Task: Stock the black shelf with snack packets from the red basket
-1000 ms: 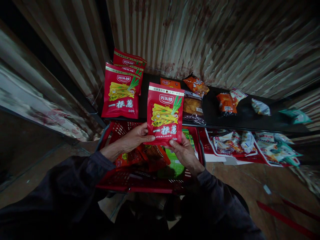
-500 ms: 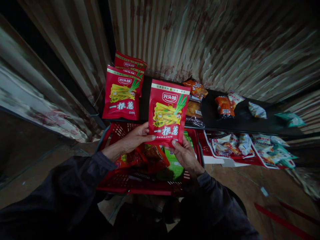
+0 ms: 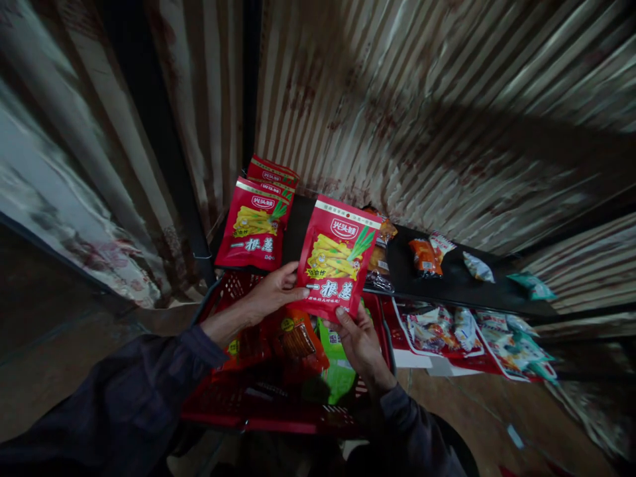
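Between my two hands is a red snack bag (image 3: 338, 262) with yellow sticks and green scallions printed on it, its front facing me. My left hand (image 3: 273, 291) pinches its lower left edge, thumb in front. At the lower right corner my right hand (image 3: 362, 341) grips it, thumb also in front. Below the bag stands a red shopping basket (image 3: 218, 411) holding orange-red snack packs (image 3: 295, 341) and a green pack (image 3: 340, 371). Matching red snack bags (image 3: 256, 225) stand on the black shelf's left end, one behind another.
Along the black shelf (image 3: 402, 265) lie a clear-and-brown snack bag (image 3: 380, 265), an orange bag (image 3: 426, 257), a white bag (image 3: 477, 266) and a teal bag (image 3: 531, 286). Lower right, red baskets (image 3: 397, 328) hold more bags. A striped curtain (image 3: 348, 99) hangs behind.
My view has tilted and shifted, so the shelf and basket sit lower in the picture. The held bag leans slightly more to the right; both hands keep their grip.
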`<state>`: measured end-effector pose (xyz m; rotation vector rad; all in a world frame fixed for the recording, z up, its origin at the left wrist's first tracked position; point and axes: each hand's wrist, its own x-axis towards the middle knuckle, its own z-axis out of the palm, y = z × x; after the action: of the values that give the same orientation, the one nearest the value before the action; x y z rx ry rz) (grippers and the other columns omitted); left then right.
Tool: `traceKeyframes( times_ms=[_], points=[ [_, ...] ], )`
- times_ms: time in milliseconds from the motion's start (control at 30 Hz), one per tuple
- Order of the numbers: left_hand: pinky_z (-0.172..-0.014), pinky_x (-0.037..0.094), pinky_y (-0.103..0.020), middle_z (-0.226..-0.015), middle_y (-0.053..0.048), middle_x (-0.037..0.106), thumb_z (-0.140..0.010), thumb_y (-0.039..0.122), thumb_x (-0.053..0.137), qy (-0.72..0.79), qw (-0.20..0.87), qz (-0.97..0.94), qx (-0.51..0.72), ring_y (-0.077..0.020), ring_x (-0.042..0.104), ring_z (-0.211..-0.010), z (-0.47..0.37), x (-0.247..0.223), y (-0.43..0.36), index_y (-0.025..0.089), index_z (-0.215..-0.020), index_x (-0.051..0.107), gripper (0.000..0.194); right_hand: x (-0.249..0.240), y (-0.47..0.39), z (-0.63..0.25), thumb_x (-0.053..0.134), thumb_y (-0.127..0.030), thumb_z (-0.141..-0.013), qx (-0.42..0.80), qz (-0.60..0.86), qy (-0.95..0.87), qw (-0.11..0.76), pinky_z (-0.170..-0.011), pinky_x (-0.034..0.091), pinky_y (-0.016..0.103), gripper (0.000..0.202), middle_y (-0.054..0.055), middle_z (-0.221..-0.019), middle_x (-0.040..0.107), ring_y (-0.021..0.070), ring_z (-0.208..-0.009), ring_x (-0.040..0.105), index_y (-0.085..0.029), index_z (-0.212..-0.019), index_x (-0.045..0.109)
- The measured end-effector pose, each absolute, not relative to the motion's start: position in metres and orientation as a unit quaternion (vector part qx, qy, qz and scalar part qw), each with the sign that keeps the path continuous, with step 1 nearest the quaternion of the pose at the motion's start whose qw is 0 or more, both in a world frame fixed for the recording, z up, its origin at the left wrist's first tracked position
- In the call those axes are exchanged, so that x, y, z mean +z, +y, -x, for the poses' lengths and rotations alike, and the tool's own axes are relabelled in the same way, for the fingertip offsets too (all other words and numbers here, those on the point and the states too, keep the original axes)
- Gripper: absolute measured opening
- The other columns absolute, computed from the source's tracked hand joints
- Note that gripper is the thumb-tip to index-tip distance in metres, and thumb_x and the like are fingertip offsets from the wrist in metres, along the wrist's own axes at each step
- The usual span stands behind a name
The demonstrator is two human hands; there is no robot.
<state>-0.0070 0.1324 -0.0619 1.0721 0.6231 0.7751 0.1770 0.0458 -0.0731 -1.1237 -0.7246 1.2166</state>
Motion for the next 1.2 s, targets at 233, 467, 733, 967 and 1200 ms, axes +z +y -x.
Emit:
traceKeyframes(
  times_ms=[233,467,733,967,1200],
  points=[
    [-0.089,0.05,-0.036,-0.139,-0.015,0.051,-0.076,0.023,0.07,0.34,0.649,-0.533,0.424,-0.0213,0.063,-0.104,0.006,-0.05,0.127,0.027,-0.151,0.025,0.088,-0.051,0.037,-0.158,0.071,-0.04,-0.08,0.397,0.565,-0.415,0.593,-0.066,0.057,0.03,0.035,0.002,-0.094,0.073,0.0177,-0.073,0.067,-0.025,-0.111,0.064],
    [-0.114,0.03,-0.039,-0.149,-0.007,0.047,-0.078,0.026,0.071,0.188,0.752,-0.457,0.436,-0.0257,0.039,-0.14,0.01,-0.037,0.119,0.027,-0.137,0.052,0.062,-0.039,0.031,-0.14,0.054,-0.033,-0.088,0.063,0.626,-0.627,0.46,-0.085,0.054,0.043,0.032,0.012,-0.112,0.066,0.0274,-0.101,0.062,-0.024,-0.117,0.066],
    [-0.107,0.039,-0.032,-0.128,-0.006,0.066,-0.071,0.033,0.081,0.17,0.799,-0.387,0.428,-0.0246,0.052,-0.129,0.016,-0.037,0.114,0.027,-0.128,0.061,0.061,-0.048,0.029,-0.11,0.05,-0.024,-0.086,-0.097,0.651,-0.701,0.274,-0.071,0.057,0.041,0.058,0.015,-0.123,0.055,0.0286,-0.098,0.062,-0.026,-0.143,0.045],
    [-0.087,0.051,-0.029,-0.096,-0.007,0.076,-0.07,0.028,0.08,0.189,0.822,-0.309,0.44,-0.0219,0.069,-0.094,0.015,-0.033,0.114,0.016,-0.104,0.07,0.038,-0.058,0.03,-0.097,0.061,-0.024,-0.081,-0.088,0.642,-0.714,0.265,-0.082,0.057,0.049,0.066,0.017,-0.128,0.054,0.0334,-0.109,0.059,-0.027,-0.144,0.043],
    [-0.081,0.057,-0.034,-0.091,-0.011,0.077,-0.081,0.022,0.066,0.264,0.842,-0.182,0.434,-0.0248,0.073,-0.085,0.017,-0.036,0.131,0.01,-0.101,0.07,0.024,-0.036,0.03,-0.121,0.065,-0.029,-0.083,0.133,0.566,-0.731,0.357,-0.093,0.054,0.041,0.05,0.011,-0.13,0.06,0.0262,-0.113,0.061,-0.027,-0.133,0.057]
  ],
)
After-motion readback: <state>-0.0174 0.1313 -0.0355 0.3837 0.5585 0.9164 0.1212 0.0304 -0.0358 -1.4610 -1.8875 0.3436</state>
